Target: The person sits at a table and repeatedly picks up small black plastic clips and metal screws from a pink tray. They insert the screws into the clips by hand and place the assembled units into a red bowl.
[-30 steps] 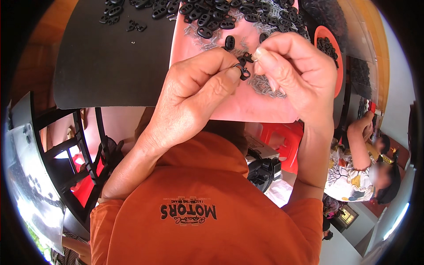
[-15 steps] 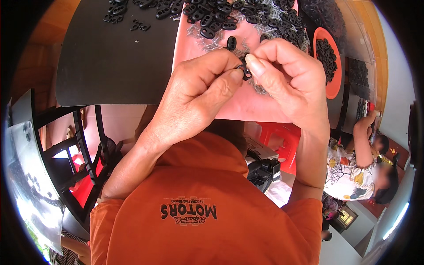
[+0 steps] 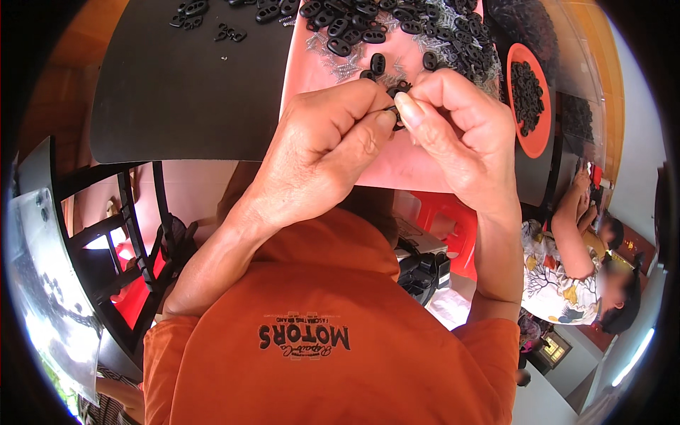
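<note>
My left hand (image 3: 312,152) and my right hand (image 3: 464,138) meet over the pink work surface (image 3: 397,166), thumbs and forefingers pinched together. Between the fingertips is a small black plastic cord lock part (image 3: 398,127), mostly covered by the thumbs. Whether each hand has its own piece of it cannot be made out. Just beyond the fingers lie single oval cord lock bodies with two holes (image 3: 377,64), and another body (image 3: 430,60) near my right knuckles. Small metal springs (image 3: 341,65) are scattered around them.
A heap of black cord lock bodies (image 3: 340,28) covers the far pink surface. An orange bowl (image 3: 540,146) of small black parts stands at right. The dark tabletop (image 3: 191,106) at left carries a few pieces (image 3: 229,32). Another person (image 3: 567,276) sits at far right.
Both hands stay together, the fingertips shifting slightly while the black part turns and becomes more hidden. The whole view has tilted a little. The other person's arm has moved.
</note>
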A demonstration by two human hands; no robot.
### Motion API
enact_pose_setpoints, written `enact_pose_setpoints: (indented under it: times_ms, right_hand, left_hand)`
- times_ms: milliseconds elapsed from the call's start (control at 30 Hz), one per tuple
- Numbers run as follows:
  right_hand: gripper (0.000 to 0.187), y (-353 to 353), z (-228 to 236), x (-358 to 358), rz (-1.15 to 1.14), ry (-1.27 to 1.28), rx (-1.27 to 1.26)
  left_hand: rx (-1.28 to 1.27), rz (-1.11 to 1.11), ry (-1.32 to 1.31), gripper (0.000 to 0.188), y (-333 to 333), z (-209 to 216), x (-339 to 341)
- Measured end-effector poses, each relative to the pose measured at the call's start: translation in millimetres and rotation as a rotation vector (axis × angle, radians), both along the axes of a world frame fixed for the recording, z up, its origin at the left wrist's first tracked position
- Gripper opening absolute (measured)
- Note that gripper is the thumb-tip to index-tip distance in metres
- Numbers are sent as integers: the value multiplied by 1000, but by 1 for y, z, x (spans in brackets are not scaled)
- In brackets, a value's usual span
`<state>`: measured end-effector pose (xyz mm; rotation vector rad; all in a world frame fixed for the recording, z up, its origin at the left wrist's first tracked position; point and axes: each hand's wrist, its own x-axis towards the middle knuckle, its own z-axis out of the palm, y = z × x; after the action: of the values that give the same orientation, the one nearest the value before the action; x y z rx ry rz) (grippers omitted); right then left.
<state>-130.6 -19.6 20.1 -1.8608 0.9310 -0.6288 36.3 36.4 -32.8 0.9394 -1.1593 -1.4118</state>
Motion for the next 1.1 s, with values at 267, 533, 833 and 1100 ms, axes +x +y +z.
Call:
enact_pose_setpoints:
  times_ms: [267,533,833,1100]
  right_hand:
    - [8,-3,-1,-6,51,-60,50]
    - [7,8,1,8,73,5,-57]
    - [8,8,-8,12,78,73,-74]
    - [10,6,-20,2,99,5,-109]
  left_hand:
    - [67,-45,68,16,-1,1,3]
    - [6,9,100,15,11,-4,11]
    - [51,3,111,15,10,-8,11]
    - [34,-7,102,16,7,-16,6]
